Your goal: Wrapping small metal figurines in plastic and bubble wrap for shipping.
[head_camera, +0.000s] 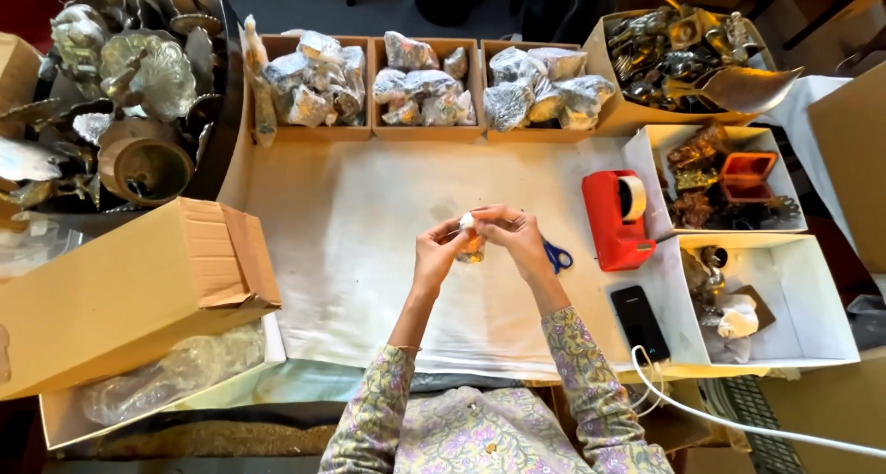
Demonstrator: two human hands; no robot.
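Item: small amber brass piece (472, 246), half-covered in white wrap, pinched between left hand (437, 255) and right hand (517, 239) above the white-papered bench (369, 234). Handling: firm fingertip grip, wrap kept taut. Nearby: blue-handled scissors (557, 256), red tape dispenser (616, 219), black phone (640, 322); none obstructing.

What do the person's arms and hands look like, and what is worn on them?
Both hands, left hand and right hand, are bare, with no gloves. The forearms are uncovered up to loose sleeves of pale fabric printed with small purple and green flowers. A thin bangle sits at the left sleeve's edge. Rings cannot be told.
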